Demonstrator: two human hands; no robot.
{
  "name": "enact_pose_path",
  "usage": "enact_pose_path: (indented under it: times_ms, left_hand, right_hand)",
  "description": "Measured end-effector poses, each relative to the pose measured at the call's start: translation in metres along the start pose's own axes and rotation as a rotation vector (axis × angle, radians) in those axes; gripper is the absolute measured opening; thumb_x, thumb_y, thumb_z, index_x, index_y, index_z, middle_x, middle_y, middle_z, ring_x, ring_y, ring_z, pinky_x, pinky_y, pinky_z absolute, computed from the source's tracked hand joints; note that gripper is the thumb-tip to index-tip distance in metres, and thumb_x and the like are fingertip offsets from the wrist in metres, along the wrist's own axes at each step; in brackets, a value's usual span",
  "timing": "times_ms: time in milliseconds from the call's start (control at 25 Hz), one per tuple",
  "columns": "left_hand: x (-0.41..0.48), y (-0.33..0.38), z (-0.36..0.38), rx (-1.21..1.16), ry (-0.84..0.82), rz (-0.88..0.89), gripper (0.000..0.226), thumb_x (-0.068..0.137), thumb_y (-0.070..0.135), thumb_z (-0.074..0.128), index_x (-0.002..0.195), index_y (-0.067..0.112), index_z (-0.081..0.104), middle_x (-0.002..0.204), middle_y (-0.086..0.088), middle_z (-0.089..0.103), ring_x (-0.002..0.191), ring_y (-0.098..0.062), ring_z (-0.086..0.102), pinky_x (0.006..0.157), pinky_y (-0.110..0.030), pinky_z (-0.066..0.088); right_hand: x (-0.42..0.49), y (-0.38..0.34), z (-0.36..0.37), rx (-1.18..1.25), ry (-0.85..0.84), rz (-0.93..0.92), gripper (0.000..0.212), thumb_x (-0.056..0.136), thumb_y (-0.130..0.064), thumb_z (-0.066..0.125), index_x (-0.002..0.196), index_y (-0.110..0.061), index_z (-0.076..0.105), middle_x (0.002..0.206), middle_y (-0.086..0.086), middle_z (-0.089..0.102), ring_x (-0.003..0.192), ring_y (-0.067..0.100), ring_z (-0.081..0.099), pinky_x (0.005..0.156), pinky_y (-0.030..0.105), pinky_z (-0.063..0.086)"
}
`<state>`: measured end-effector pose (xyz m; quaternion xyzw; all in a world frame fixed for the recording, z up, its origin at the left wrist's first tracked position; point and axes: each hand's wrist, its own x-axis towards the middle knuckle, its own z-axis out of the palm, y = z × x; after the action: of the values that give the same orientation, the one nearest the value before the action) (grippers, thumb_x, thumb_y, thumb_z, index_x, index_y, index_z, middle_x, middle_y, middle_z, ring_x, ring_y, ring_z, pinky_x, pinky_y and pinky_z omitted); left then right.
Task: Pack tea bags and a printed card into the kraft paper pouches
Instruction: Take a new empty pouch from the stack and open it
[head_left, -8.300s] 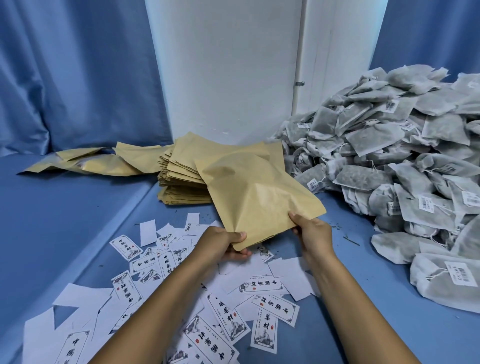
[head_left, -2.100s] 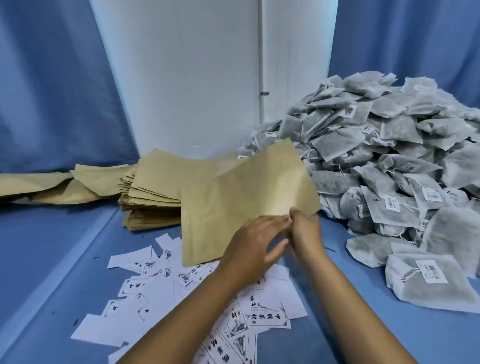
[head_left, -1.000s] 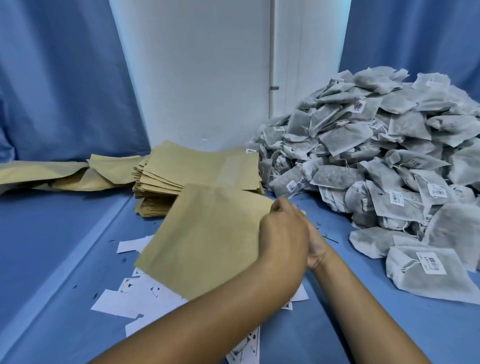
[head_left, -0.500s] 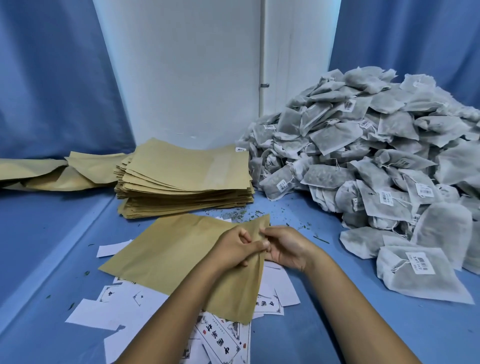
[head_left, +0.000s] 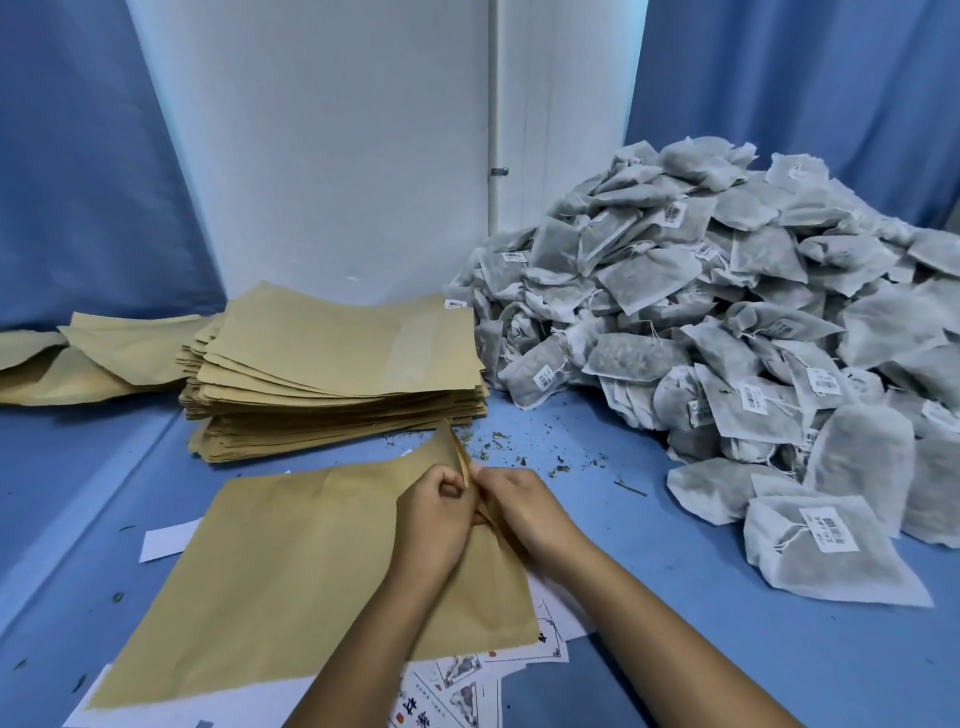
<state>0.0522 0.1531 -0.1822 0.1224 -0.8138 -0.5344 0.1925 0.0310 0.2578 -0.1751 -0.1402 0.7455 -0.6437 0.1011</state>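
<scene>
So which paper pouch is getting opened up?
The single kraft pouch lying flat over the printed cards, nearest you. Both hands, left hand and right hand, pinch its right edge apart. The stacked pouches behind lie untouched.

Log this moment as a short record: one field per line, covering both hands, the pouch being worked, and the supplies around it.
left hand: pinches the pouch's right edge
right hand: pinches the same edge, beside the left
kraft pouch: lying flat over the printed cards, edge being parted
printed cards: scattered, mostly under the pouch
pouch stack: behind the pouch
tea bag pile: heaped at right
loose tea bits: strewn on blue table
</scene>
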Motion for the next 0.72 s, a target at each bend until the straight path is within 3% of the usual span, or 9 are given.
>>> enact_pose_path:
  times_ms: [160,320,440,560,640,720]
  left_hand:
    - [0.001,-0.001,-0.001,-0.182,-0.054,-0.043,0.022,0.086,0.001,0.063,0.069,0.01,0.053,0.063,-0.005,0.058,0.049,-0.006,0.056,0.051,-0.014,0.044]
    - [0.002,-0.004,-0.006,-0.308,-0.072,-0.014,0.023,0.087,-0.006,0.06,0.078,0.013,0.049,0.064,-0.003,0.052,0.051,-0.005,0.049,0.051,-0.012,0.042]
    - [0.002,-0.003,-0.009,0.009,-0.144,0.351,0.037,0.088,-0.009,0.048,0.097,0.027,0.046,0.08,0.002,0.048,0.057,-0.007,0.049,0.058,-0.013,0.04]
    - [0.004,-0.009,-0.015,0.299,-0.326,0.555,0.048,0.081,-0.014,0.038,0.106,0.022,0.058,0.093,0.001,0.045,0.074,-0.011,0.049,0.069,-0.025,0.044]
    - [0.002,-0.004,-0.017,0.506,-0.178,0.703,0.032,0.081,-0.004,0.048,0.099,0.019,0.058,0.102,0.001,0.043,0.087,-0.014,0.049,0.068,-0.029,0.045]
    - [-0.002,0.003,-0.018,0.604,-0.067,0.864,0.014,0.075,0.005,0.052,0.083,0.017,0.054,0.101,0.0,0.044,0.085,-0.017,0.047,0.059,-0.026,0.036]
  right_hand:
    - [0.004,0.005,-0.008,-0.072,0.022,-0.026,0.035,0.097,-0.015,0.045,0.072,0.006,0.057,0.066,0.012,0.048,0.065,0.018,0.042,0.065,0.03,0.032]
    - [0.009,0.002,-0.007,-0.309,0.129,-0.107,0.042,0.092,-0.014,0.055,0.054,-0.014,0.035,0.052,0.0,0.029,0.051,0.011,0.026,0.053,0.029,0.021]
    - [0.011,0.006,-0.011,-0.31,0.131,-0.106,0.041,0.088,-0.01,0.055,0.05,-0.008,0.043,0.05,0.003,0.034,0.05,0.01,0.027,0.051,0.028,0.022]
    - [0.009,0.01,-0.017,-0.155,0.102,-0.023,0.032,0.09,-0.008,0.053,0.062,0.007,0.053,0.059,0.011,0.042,0.059,0.016,0.035,0.056,0.027,0.027]
    - [0.005,0.009,-0.017,-0.012,0.06,0.016,0.029,0.091,-0.009,0.054,0.065,0.003,0.054,0.062,0.011,0.045,0.059,0.018,0.038,0.057,0.028,0.029]
    - [0.002,0.008,-0.013,0.19,-0.056,0.042,0.027,0.093,-0.008,0.054,0.067,-0.003,0.059,0.061,0.01,0.056,0.057,0.015,0.052,0.054,0.025,0.039]
